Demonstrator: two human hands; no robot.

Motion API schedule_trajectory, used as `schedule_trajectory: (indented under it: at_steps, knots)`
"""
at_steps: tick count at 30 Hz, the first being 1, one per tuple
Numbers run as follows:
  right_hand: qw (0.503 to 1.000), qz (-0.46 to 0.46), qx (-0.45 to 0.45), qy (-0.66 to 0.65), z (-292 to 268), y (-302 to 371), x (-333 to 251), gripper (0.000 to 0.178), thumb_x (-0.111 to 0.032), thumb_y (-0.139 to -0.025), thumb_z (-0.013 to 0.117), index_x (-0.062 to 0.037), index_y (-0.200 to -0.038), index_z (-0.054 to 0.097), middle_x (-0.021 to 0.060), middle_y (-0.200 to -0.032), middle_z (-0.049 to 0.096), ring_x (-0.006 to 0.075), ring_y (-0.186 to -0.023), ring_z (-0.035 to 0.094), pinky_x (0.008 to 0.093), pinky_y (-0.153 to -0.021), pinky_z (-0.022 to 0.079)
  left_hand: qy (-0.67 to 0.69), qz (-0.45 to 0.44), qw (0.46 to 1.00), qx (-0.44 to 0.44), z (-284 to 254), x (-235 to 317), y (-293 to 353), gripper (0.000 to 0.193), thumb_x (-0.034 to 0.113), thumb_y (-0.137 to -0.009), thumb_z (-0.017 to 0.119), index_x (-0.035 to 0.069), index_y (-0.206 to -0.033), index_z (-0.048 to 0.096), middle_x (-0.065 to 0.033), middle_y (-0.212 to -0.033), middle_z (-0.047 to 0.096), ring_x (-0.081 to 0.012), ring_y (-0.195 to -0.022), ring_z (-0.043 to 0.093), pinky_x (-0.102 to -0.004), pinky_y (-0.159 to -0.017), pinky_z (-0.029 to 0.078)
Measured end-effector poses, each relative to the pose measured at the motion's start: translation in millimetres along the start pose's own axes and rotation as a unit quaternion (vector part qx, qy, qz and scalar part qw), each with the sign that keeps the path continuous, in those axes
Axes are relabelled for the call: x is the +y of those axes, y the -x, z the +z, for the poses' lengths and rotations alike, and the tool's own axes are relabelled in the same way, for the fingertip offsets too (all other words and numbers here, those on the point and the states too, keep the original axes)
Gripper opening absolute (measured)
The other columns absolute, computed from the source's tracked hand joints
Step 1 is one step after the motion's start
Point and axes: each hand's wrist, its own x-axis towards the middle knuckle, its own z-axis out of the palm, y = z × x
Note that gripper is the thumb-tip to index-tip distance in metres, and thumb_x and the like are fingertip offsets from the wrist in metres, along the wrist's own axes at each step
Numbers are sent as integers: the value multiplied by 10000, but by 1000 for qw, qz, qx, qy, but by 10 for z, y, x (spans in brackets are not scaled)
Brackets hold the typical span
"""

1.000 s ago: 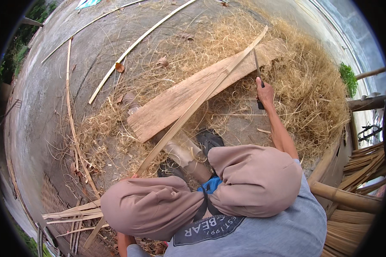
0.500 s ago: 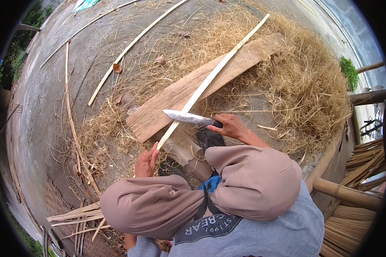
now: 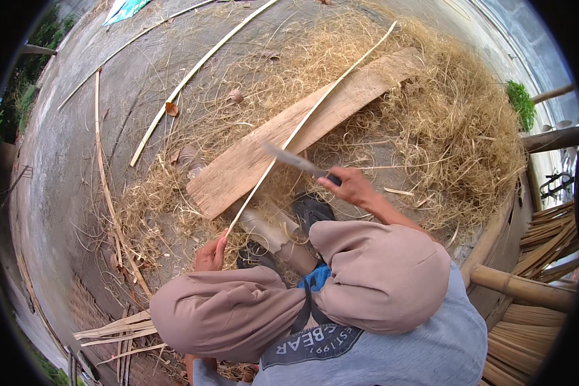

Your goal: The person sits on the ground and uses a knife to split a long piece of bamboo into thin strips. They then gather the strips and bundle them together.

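My left hand [image 3: 210, 253] pinches the near end of a long, pale bamboo strip [image 3: 300, 127]. The strip runs up and to the right, crossing over a broad wooden plank [image 3: 238, 166], its thin edge turned upward. In my right hand [image 3: 354, 187] is the dark handle of a knife [image 3: 296, 161]. Its blade is blurred by motion and points left, lying across the strip above the plank; whether it touches the strip I cannot tell. The plank slants from near my feet up to the far right, among curled shavings.
A large heap of bamboo shavings [image 3: 457, 135] spreads to the right. Long strips lie on the concrete at left, one pale strip [image 3: 193, 74] beside a dry leaf [image 3: 172, 109]. Split strips [image 3: 119, 327] sit at lower left. Bamboo poles [image 3: 524, 288] and bundled strips [image 3: 527, 334] stand at right.
The bamboo strip has been turned from its flat face onto its narrow edge. My left hand has drawn slightly nearer and left. The knife has shifted up and right, its blade tilting.
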Motion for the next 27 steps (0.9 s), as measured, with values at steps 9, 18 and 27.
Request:
schedule_trajectory:
  at_steps: [9,18,27]
  knots:
    - [988,120,85,-36,-144,-237,279,519,-517,-979,639,-46,-765,605,120,-600,592,238,-537,584,401,-501,466,54,-113,992,-25,-257,14,216,404,316,-1083,537,68,-1388,629,-51,-1155,750,-126,-948,647,-266,-836,494]
    - [933,293,200,-68,-691,-718,1218,623,-611,-968,592,-23,-765,621,73,-574,564,215,-524,586,397,-507,445,64,-182,979,-68,-384,-105,441,290,313,-1072,560,59,-1177,652,-28,-938,681,-131,-820,598,-296,-725,446]
    - [991,127,-18,-48,113,-134,-50,561,-566,-977,614,-29,-815,627,119,-610,585,278,-547,576,448,-535,471,-70,-163,978,-111,-180,-59,288,292,310,-1061,582,50,-965,674,-5,-721,612,-136,-692,549,-326,-615,398]
